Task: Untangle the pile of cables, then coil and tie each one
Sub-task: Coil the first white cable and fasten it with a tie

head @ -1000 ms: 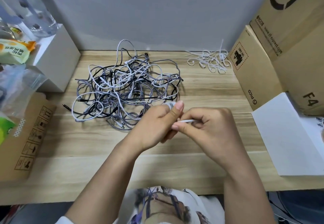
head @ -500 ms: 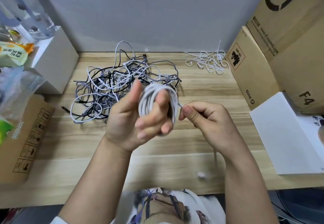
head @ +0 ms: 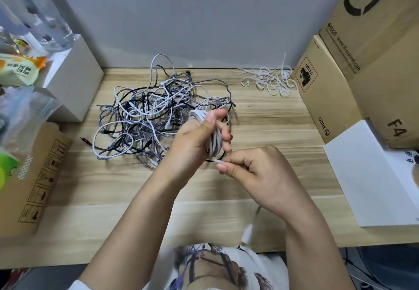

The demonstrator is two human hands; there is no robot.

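Presently, item one: white coiled cable [head: 213,135], wound round your left hand [head: 199,137], whose clenched grip keeps the loops from springing apart above the pale wooden table [head: 260,117]. Your right hand [head: 256,171] pinches the loose tail taut for winding. Item two: tangled grey, black and white cable pile [head: 149,117], behind. Item three: white ties [head: 269,81], far right, within reach.

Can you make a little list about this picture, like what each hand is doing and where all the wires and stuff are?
left hand: grips a white coil of cable
right hand: pinches the coil's loose end just below it
tail: a blurred white plug hangs under the right wrist
pile: tangled cables, white, grey and black, on the table behind the hands
ties: white, loose, at the table's back right
boxes: cardboard, stacked on the right
paper: white, lying at the right edge
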